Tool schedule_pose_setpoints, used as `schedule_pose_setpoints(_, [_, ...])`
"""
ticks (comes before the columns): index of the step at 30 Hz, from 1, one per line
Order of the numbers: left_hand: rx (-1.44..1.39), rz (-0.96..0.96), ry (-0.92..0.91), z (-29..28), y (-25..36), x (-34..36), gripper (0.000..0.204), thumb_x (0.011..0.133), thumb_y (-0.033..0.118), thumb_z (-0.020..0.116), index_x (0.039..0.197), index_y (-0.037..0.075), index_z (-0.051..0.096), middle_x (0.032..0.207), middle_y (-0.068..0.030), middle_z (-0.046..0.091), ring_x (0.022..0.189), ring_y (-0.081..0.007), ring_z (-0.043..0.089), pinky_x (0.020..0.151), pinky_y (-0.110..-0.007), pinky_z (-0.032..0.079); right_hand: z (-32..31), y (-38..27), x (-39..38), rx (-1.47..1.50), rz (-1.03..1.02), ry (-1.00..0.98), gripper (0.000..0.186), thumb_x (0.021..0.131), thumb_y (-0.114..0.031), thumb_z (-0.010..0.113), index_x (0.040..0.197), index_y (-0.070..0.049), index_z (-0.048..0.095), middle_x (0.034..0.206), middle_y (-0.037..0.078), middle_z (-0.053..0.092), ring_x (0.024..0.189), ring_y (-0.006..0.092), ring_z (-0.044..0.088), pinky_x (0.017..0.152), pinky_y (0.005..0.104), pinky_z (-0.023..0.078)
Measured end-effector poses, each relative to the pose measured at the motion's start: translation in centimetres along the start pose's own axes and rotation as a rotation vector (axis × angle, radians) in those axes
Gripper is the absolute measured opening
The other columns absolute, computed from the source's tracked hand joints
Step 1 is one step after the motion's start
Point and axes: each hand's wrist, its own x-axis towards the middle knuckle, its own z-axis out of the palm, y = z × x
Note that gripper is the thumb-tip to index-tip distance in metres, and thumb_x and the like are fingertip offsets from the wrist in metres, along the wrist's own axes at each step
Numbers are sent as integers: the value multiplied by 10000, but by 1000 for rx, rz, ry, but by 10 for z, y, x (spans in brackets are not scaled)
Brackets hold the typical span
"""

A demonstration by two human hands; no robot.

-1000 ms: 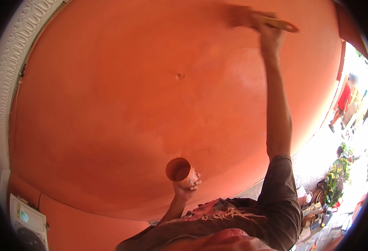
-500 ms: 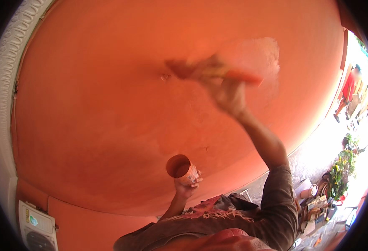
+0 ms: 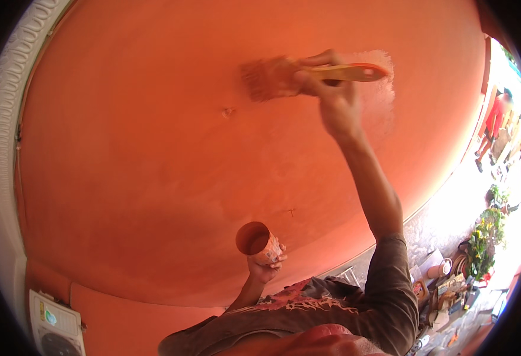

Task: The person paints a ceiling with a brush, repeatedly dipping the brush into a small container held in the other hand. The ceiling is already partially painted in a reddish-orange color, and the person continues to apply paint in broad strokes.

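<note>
My right hand (image 3: 333,95) is raised and closed round a wide paintbrush (image 3: 272,77) with a yellow and orange handle. The bristles, slightly blurred, point left against the orange wall (image 3: 153,148). To the right of the brush a paler pink patch (image 3: 382,92) shows on the wall. Lower down, my left hand (image 3: 264,268) grips an orange-smeared paint cup (image 3: 259,243) from below and the side. Its mouth tilts toward the wall and its inside is orange, though how much paint it holds I cannot tell.
White moulded trim (image 3: 11,118) edges the wall at the left, above an air-conditioner unit (image 3: 56,323). On the right lie potted plants (image 3: 483,243), a pink bucket (image 3: 439,269) and clutter. Farther off, a person in red (image 3: 497,115) is on the bright ground.
The paintbrush in my right hand has shifted up the wall, its handle turning nearer level. My left hand and the cup have barely moved.
</note>
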Motion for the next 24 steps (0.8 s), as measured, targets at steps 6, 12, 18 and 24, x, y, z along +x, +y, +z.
schedule_pose_setpoints(6, [2, -14, -4, 4, 0, 0, 624, 915, 441, 630, 1372, 40, 492, 1243, -174, 503, 955, -272, 531, 660, -276, 529, -88, 26, 48, -475, -402, 346, 130, 880, -62, 722, 947, 40, 677, 956, 83, 669, 799, 148, 617, 765, 280, 537])
schedule_pose_setpoints(12, [15, 13, 9, 1, -3, -1, 620, 910, 426, 644, 1370, 40, 490, 1234, -177, 505, 950, -270, 535, 646, -266, 534, -82, 13, 38, -922, -667, 443, 175, 927, -17, 610, 1080, -36, 694, 1091, 84, 716, 937, 229, 690, 785, 324, 565])
schedule_pose_setpoints(18, [12, -27, 45, -1, 3, -1, 651, 893, 453, 656, 1371, 43, 489, 1236, -174, 501, 955, -274, 533, 654, -277, 541, 42, 15, -40, -796, -804, -182, 195, 870, -103, 677, 1062, -132, 656, 1029, 54, 686, 859, 227, 680, 677, 348, 575])
schedule_pose_setpoints(24, [-15, -99, 13, 7, 6, 4, 636, 899, 435, 657, 1381, 58, 483, 1234, -177, 500, 940, -279, 537, 664, -285, 541, -2, 20, 19, -137, -207, 88, 85, 875, -69, 697, 838, 6, 683, 909, 69, 659, 790, 178, 637, 722, 304, 541])
